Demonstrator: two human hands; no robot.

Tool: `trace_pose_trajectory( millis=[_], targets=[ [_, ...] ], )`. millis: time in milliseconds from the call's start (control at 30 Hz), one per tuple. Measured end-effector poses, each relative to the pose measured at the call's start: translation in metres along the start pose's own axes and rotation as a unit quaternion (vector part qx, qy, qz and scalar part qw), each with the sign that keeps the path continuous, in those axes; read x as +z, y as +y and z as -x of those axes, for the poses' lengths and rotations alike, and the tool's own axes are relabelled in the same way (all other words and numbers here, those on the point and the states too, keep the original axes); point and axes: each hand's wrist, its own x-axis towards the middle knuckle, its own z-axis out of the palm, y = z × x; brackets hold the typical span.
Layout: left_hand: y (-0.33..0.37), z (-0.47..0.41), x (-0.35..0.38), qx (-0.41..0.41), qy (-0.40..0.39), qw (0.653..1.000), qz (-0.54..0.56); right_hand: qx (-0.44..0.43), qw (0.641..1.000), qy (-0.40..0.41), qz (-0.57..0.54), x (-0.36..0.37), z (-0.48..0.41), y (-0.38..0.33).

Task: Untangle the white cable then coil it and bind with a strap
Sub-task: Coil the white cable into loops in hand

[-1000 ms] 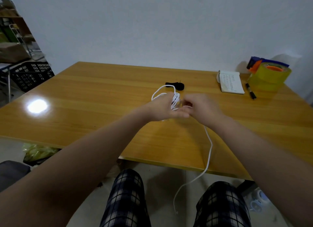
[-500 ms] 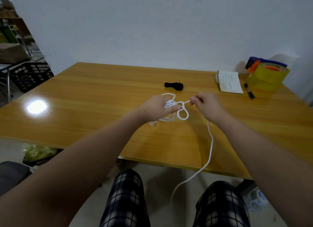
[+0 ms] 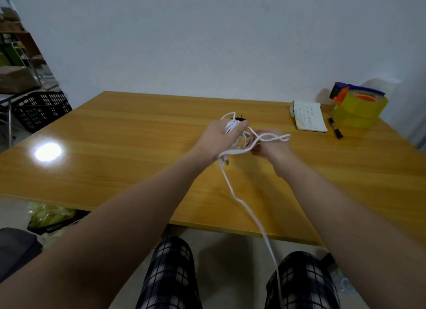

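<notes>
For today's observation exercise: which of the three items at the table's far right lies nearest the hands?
The white notebook; the black marker and yellow tape roll lie farther right.

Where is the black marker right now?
In the head view, the marker lies at the far right of the table, between the notebook and the tape roll.

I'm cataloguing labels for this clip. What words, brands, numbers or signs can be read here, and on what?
White booklet: rows of printed characters, too blurred to read.
Yellow tape roll: no text visible.
Black marker: any label is too small to tell.
Nothing here can be quoted.
</notes>
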Motion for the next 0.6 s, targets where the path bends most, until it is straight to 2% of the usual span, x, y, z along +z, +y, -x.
trace_pose_trajectory(
  millis=[67, 167, 267, 367, 467, 533, 600],
  targets=[
    [0.003, 0.0, 0.002, 0.005, 0.001, 1.0, -0.016, 0.096, 0.985, -0.065, -0.126, 0.004, 0.008, -0.015],
    [0.0, 0.005, 0.0, 0.025, 0.016, 0.998, -0.048, 0.178, 0.951, -0.148, -0.204, 0.001, 0.011, -0.019],
    [0.001, 0.008, -0.002, 0.039, 0.003, 0.99, -0.138, 0.175, 0.921, -0.203, -0.282, -0.005, 0.013, -0.018],
    [0.001, 0.008, -0.004, 0.061, -0.015, 0.965, -0.255, 0.167, 0.887, -0.268, -0.337, -0.015, 0.014, -0.015],
    [0.0, 0.009, -0.007, 0.07, -0.027, 0.958, -0.276, 0.181, 0.905, -0.267, -0.276, -0.025, 0.014, -0.019],
    [-0.001, 0.009, -0.007, 0.059, -0.024, 0.957, -0.282, 0.172, 0.935, -0.268, -0.156, -0.028, 0.014, -0.027],
    [-0.001, 0.009, -0.006, 0.044, -0.011, 0.962, -0.269, 0.143, 0.956, -0.256, 0.012, -0.032, 0.011, -0.033]
  ],
)
